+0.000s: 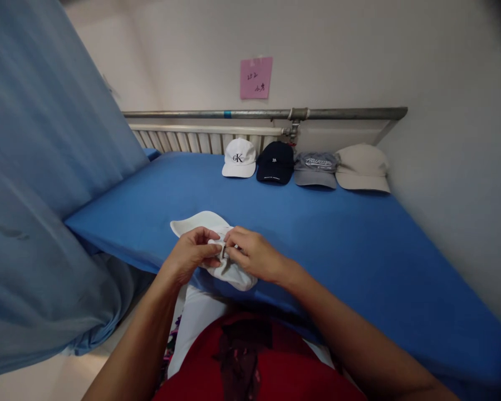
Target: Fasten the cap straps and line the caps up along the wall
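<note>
A white baseball cap lies on its side at the front edge of the blue-covered table, its brim pointing away to the left. My left hand pinches the cap's back strap between thumb and fingers. Close against it, my right hand has its fingertips closed on the same strap, near a small dark buckle or slit. The fingers cover part of the strap, so the fastening's details are hidden.
Along the back stand a white cap, a black cap, a grey cap and a beige cap. Behind them are a radiator and metal pipe. A blue curtain hangs at left; a pink note is on the wall.
</note>
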{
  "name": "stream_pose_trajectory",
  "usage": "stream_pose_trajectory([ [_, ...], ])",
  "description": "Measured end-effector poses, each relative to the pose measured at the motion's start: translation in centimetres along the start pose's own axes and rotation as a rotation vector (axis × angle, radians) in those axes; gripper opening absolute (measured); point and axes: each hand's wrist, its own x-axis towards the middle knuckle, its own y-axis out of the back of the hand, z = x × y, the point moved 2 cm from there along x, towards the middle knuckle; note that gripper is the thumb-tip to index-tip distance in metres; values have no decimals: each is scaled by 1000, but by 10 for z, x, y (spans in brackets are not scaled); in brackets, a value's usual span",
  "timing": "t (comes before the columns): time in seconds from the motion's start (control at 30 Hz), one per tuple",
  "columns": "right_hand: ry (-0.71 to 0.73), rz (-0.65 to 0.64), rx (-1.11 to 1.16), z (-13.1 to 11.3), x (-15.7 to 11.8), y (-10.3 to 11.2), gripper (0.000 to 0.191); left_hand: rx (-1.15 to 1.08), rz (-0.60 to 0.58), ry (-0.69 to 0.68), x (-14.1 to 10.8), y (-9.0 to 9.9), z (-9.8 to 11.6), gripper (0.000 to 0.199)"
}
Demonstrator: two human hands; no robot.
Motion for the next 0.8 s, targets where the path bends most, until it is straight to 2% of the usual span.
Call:
stream_pose_trajectory([
  [0.13,80,-25,-296,-8,0,-7,12,0,-1,-19,-1,0,2,33],
  [0.2,104,5,-301,-10,0,-10,11,-9,2,-17,0,3,2,33],
  [0.27,66,63,-138,-6,-1,-11,12,-36,9,-17,1,7,1,34],
  [0.37,-104,117,242,5,-1,-10,4,-89,22,-40,1,14,1,33],
  [0.4,-174,108,360,9,0,-9,3,-105,26,-51,1,16,1,33],
  [0.5,-355,14,608,18,1,-5,22,-153,39,-80,1,18,2,31],
  [0.6,-405,-45,730,19,4,1,27,-184,27,-95,1,19,4,30],
  [0.8,-401,-93,702,9,6,5,11,-172,-46,-109,1,24,6,29],
])
